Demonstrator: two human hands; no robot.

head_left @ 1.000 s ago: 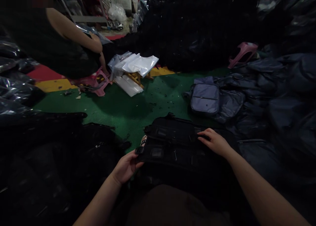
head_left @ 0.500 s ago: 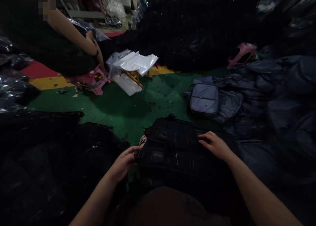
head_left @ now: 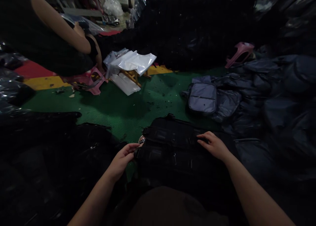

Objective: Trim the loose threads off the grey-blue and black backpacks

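Black padded bag (head_left: 170, 150) sits under my open right hand (head_left: 213, 146), which seems to steady it flat; my relaxed left hand (head_left: 120, 161) hovers just beside its edge.

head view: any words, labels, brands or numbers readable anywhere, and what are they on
Nothing can be read: a small printed patch beside the black bag is too blurred to read, and the blue-grey bag shows no legible lettering.

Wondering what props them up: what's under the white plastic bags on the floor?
A wooden stand shows beneath the white plastic bags, beside more plastic on the green floor; the stand's top is covered.
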